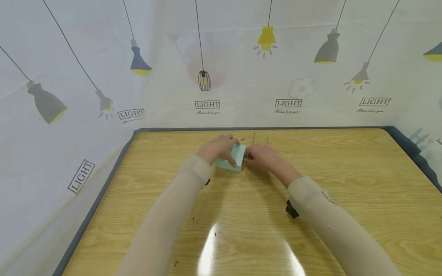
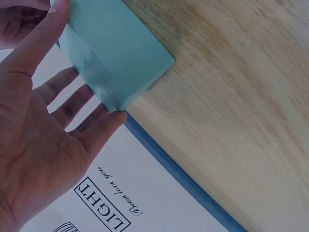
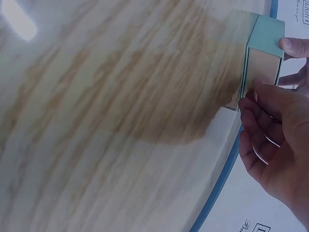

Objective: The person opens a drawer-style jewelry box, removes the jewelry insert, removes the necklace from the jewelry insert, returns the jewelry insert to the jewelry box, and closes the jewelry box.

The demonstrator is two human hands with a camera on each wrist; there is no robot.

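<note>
A small mint-green box [image 1: 239, 154] is held near the far middle of the table. My left hand [image 1: 218, 148] grips it from the left, thumb on the near side and fingers at the far side. In the left wrist view, the fingertips of that hand bend around the edge of the box [image 2: 128, 53]. At the right end of the box, my right hand [image 1: 265, 156] has its fingers curled. The right wrist view shows its thumb and index finger pinching the edge beside a tan end panel [image 3: 262, 66] framed in green.
The wood-grain table [image 1: 345, 184] has a dark blue edge [image 1: 193, 129] along the back. Behind it hangs a white sheet [image 1: 241, 84] printed with lamps and "LIGHT" labels. Dark scratches and specks mark the tabletop, and light glares on its near part.
</note>
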